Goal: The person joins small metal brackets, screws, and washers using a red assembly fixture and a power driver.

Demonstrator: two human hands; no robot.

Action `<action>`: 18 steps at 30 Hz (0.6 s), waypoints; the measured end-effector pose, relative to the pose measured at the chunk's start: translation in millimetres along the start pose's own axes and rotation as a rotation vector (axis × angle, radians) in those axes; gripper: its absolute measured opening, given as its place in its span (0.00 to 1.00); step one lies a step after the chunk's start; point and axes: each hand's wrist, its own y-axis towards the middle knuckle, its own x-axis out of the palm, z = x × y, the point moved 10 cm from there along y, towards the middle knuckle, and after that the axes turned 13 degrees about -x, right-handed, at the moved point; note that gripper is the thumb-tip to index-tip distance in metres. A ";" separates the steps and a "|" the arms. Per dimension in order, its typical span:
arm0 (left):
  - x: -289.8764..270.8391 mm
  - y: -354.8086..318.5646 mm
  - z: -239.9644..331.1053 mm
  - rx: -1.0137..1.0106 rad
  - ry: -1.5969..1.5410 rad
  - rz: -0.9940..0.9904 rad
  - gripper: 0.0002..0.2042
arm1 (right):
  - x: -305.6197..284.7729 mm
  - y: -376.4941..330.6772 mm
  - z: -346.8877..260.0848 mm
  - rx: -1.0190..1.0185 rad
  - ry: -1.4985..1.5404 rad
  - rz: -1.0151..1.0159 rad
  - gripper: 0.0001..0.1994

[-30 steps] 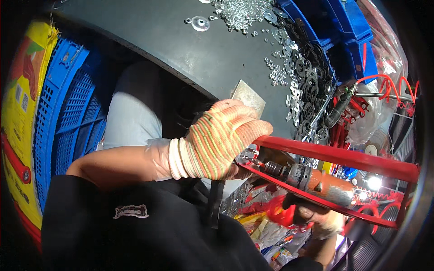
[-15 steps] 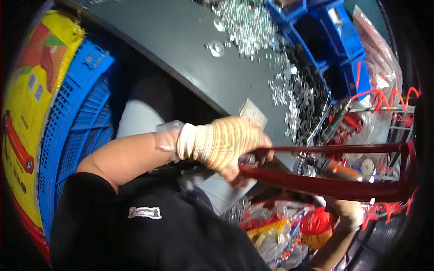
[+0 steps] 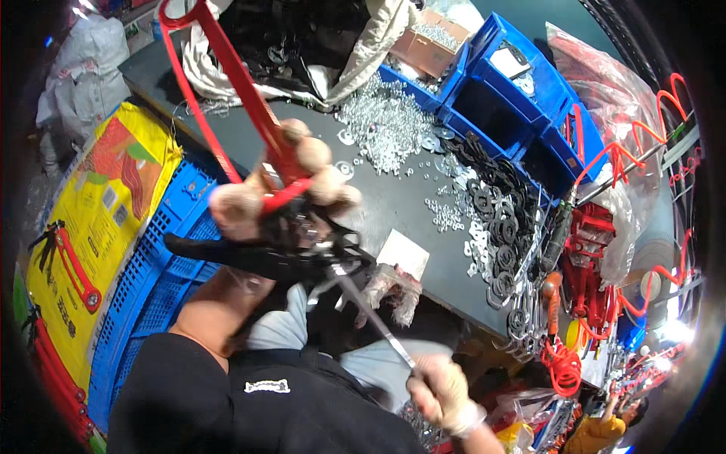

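My left hand (image 3: pixel 318 170) is raised at the left, its fingers wrapped round the lower end of a long red metal frame (image 3: pixel 246 83). The frame's looped far end points up and away. Below the fingers is a black and silver mechanism (image 3: pixel 325 246), with a black lever-like piece (image 3: pixel 219 256) reaching left; blur hides its details. Closed at the lower right, my right hand (image 3: pixel 446 390) grips a slim silver wrench-like tool (image 3: pixel 374 321). This tool slants up to the mechanism and appears to meet it. Both hands are in gloves.
Loose small metal parts (image 3: pixel 386 125) and black rings (image 3: pixel 503 234) lie on the dark table (image 3: pixel 378 200). Blue bins (image 3: pixel 491 106) stand behind. Red coiled hoses (image 3: pixel 563 367) hang at right. A blue crate (image 3: pixel 151 280) and yellow sack (image 3: pixel 113 204) stand left; another person (image 3: pixel 601 427) is lower right.
The red frame has swung from pointing right to pointing up and left. My left hand has risen with it. My right hand has come in from the lower right and now holds the silver tool.
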 end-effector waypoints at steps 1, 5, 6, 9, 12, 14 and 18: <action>7.5 5.2 3.2 0.027 -0.021 -0.063 0.31 | -5.0 -23.9 -0.8 -0.420 -0.161 0.349 0.14; -4.6 61.1 -61.3 -0.337 0.459 -0.486 0.30 | -7.2 2.8 -3.8 -0.255 0.678 0.608 0.21; -44.0 85.1 -64.0 -0.382 0.661 -0.175 0.26 | -7.5 5.9 4.3 -0.240 0.862 0.736 0.23; -152.2 103.2 -6.9 -0.421 1.204 0.830 0.23 | -18.8 8.6 13.4 -0.284 0.932 0.883 0.14; -141.3 146.8 10.6 -0.089 2.677 0.717 0.19 | -20.5 18.4 13.3 -0.283 0.972 0.939 0.11; -148.5 151.6 -8.0 -0.300 2.667 0.640 0.18 | -20.8 18.2 23.4 -0.262 0.997 0.995 0.11; -151.1 147.2 8.7 -0.102 2.355 0.600 0.10 | -24.8 19.5 29.3 -0.236 0.909 0.993 0.13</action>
